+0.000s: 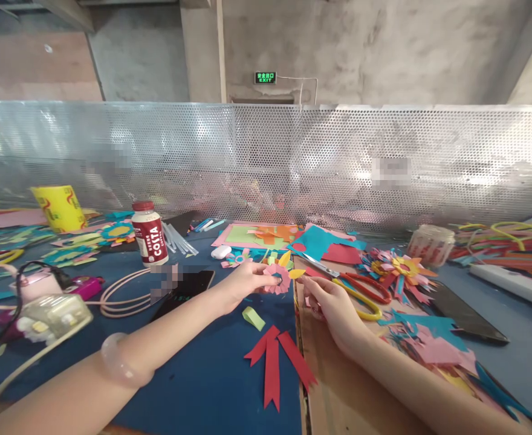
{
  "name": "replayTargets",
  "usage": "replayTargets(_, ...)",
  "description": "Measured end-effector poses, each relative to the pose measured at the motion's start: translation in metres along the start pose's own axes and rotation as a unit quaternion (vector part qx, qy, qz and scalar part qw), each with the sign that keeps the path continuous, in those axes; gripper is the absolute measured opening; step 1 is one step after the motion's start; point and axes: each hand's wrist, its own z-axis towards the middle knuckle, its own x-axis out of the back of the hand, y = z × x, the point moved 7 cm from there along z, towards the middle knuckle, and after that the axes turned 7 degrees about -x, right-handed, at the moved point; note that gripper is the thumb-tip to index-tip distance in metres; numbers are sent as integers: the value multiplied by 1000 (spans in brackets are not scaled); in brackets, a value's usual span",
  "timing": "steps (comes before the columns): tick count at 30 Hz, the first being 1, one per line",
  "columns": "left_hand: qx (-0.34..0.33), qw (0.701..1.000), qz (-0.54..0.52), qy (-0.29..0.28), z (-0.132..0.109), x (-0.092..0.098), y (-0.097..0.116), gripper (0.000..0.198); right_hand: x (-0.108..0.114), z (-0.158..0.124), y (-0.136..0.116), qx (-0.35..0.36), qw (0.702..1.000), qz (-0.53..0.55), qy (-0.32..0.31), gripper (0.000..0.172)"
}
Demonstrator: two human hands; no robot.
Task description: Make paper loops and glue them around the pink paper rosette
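My left hand (248,281) pinches a pink paper flower (278,278) with yellow and green petals, held just above the blue table top (211,386). My right hand (327,299) pinches a small yellow paper petal (297,273) right beside the flower, its other fingers curled over the brown cardboard sheet (338,386). Red-and-yellow-handled scissors (354,289) lie just beyond my right hand. Red paper strips (272,359) and a green paper loop (253,317) lie below the hands.
A Costa bottle (150,232), a dark phone (188,287), cables and a charger (52,314) sit to the left. A finished paper flower (399,269), paper scraps, a dark tablet (468,314) and a white jar (430,243) are to the right. A perforated metal screen (266,163) closes the far side.
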Motion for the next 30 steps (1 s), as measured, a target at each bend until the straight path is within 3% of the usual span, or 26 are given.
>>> replayTargets(13,0,1000,-13,-22,-3,-8,6,12,-2,-3,-2,3,1000,13,-8,32)
replayTargets(30,-2,1000,-7,-1,-3,-8,6,13,-2,-6,-1,-1,999,45,-14,32)
